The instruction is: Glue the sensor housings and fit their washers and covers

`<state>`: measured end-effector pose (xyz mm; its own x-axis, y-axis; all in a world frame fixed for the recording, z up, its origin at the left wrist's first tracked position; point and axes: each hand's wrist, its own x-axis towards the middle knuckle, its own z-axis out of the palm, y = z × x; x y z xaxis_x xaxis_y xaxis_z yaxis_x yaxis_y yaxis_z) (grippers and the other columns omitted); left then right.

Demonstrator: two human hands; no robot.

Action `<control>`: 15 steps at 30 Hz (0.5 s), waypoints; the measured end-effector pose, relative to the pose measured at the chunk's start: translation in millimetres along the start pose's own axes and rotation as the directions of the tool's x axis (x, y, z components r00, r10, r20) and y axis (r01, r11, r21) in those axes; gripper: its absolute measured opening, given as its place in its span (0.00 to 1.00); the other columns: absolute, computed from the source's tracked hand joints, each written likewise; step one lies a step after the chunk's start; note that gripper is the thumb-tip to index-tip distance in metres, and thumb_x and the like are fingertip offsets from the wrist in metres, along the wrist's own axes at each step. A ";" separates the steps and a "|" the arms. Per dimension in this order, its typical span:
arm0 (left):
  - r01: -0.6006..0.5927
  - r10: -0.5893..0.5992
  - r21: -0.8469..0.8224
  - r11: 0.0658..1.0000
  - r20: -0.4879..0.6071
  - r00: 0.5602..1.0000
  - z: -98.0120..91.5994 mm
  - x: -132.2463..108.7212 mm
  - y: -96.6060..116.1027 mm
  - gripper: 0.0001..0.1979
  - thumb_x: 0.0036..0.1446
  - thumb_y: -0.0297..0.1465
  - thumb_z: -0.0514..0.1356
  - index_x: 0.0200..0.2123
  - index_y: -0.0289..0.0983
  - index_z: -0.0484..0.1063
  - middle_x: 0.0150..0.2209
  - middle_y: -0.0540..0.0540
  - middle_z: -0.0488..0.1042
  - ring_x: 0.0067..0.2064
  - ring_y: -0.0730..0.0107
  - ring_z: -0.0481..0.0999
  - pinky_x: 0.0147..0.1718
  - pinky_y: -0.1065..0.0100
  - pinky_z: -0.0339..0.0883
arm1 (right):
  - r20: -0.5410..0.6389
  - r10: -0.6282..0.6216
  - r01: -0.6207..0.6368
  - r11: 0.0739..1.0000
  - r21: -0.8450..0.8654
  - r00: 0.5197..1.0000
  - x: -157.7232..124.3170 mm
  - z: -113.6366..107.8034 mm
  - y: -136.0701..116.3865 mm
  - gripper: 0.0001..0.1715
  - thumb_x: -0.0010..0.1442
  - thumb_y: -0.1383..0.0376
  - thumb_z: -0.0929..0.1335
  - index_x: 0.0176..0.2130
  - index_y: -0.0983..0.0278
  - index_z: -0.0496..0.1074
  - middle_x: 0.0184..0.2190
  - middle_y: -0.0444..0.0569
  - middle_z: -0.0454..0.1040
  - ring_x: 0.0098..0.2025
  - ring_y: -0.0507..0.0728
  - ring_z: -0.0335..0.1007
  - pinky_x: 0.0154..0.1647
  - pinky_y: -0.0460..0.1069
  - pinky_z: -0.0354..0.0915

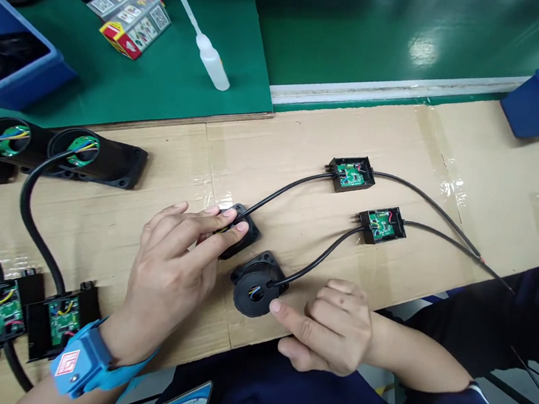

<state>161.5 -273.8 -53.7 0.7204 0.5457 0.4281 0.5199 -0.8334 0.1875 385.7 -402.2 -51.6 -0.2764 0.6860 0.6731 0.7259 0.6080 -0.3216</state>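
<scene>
My left hand (177, 263), with a blue strap on its wrist, has its thumb and fingers on a black square-based housing (245, 235) near the middle of the table. A cable runs from that housing to an open black box with a green circuit board (352, 174). Just in front stands a second black housing with a round top (257, 288), coloured wires showing in its central hole. Its cable leads to another open box (382, 225). The index finger of my right hand (328, 328) points at the round top's right edge; the other fingers are curled, holding nothing visible.
Black cylindrical housings (103, 160) and wired circuit boxes (64, 321) occupy the left side. Behind are a blue bin (30, 81), a printed carton (137, 21) and a white bottle (212, 62). Another blue bin (536, 106) stands back right. Cardboard (306, 135) covers the table.
</scene>
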 end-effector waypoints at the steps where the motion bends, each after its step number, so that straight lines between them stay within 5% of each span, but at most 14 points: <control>1: 0.000 0.000 0.000 1.000 -0.003 1.000 -0.2 -0.5 0.2 0.20 0.64 0.16 0.59 0.53 0.42 0.74 0.50 0.45 0.80 0.52 0.58 0.81 0.57 0.49 0.71 | -0.010 0.011 -0.011 1.000 -0.004 1.000 -3.3 4.4 -2.5 0.21 0.71 0.59 0.63 0.45 0.72 0.80 0.18 0.38 0.62 0.21 0.50 0.56 0.24 0.49 0.54; 9: 0.043 -0.041 -0.017 0.999 0.096 0.994 -9.9 -0.5 9.0 0.15 0.66 0.26 0.59 0.55 0.38 0.73 0.53 0.41 0.79 0.56 0.53 0.79 0.65 0.42 0.62 | -0.133 -0.060 0.057 0.998 -0.030 0.989 -9.1 21.0 -0.4 0.20 0.66 0.58 0.66 0.38 0.71 0.81 0.19 0.39 0.59 0.22 0.50 0.54 0.24 0.49 0.50; 15: 0.101 -0.083 -0.050 0.994 0.278 0.957 -23.2 2.5 21.4 0.25 0.67 0.37 0.59 0.63 0.31 0.67 0.59 0.32 0.73 0.65 0.46 0.69 0.71 0.44 0.51 | -0.151 -0.088 0.088 0.996 -0.007 0.985 -13.8 30.9 -2.9 0.18 0.64 0.58 0.69 0.34 0.69 0.81 0.21 0.40 0.60 0.22 0.49 0.56 0.24 0.50 0.48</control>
<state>163.8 -292.4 -28.1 0.7738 0.6158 0.1481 0.5662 -0.7774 0.2740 368.0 -401.1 -80.5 -0.2411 0.5612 0.7918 0.7032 0.6633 -0.2561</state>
